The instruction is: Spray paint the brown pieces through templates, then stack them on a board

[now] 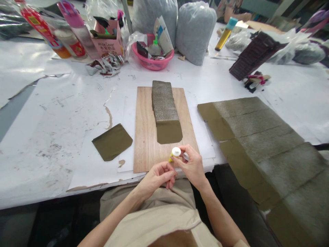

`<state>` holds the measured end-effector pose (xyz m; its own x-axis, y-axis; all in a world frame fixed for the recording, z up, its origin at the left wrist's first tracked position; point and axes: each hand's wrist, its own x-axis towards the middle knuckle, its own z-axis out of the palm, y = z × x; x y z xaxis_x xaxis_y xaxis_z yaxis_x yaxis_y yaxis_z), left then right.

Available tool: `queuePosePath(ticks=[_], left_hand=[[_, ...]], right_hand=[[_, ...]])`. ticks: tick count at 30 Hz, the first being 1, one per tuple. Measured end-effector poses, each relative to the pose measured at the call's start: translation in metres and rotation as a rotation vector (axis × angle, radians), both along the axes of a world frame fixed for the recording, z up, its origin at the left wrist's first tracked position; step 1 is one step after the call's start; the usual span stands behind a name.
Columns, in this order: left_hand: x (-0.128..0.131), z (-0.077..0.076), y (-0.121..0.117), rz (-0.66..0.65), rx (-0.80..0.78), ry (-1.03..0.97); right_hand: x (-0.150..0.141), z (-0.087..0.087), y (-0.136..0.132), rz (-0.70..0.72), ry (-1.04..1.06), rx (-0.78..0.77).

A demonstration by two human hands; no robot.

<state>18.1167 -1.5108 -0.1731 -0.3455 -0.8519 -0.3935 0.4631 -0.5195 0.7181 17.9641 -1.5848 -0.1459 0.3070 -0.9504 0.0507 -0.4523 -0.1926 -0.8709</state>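
Observation:
My right hand [190,164] pinches a small yellow piece with a white round end [176,151], perhaps a little bottle or roll; its exact kind does not show. A further bit of white peeks out between those fingers. Just below it, my left hand [161,174] has its fingers curled in, close to the yellow part; whatever they grip is hidden. Both hands are over the near edge of a wooden board [144,137]. On the board lies an overlapping row of olive fabric pieces [166,106], the nearest one [169,132] showing its smooth face.
Left of the board lies another olive piece [112,142]. Large olive sheets [259,137] spread over the right side and past the table edge. Behind stand a pink basket [153,63], stuffed plastic bags [196,31], bottles [79,31] and a dark ridged stack [257,55].

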Motion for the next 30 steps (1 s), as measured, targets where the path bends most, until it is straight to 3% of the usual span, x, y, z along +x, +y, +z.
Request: queuePosePath(ticks=[14, 20, 30], left_hand=[[0.012, -0.005, -0.012, 0.306, -0.226, -0.437], [0.010, -0.009, -0.015, 0.307, -0.333, -0.573], [0.011, -0.013, -0.032, 0.237, -0.695, -0.813]], right_hand=[[-0.001, -0.005, 0.004, 0.008, -0.038, 0.012], [-0.003, -0.008, 0.003, 0.027, -0.058, 0.039], [-0.004, -0.009, 0.002, 0.067, -0.054, 0.010]])
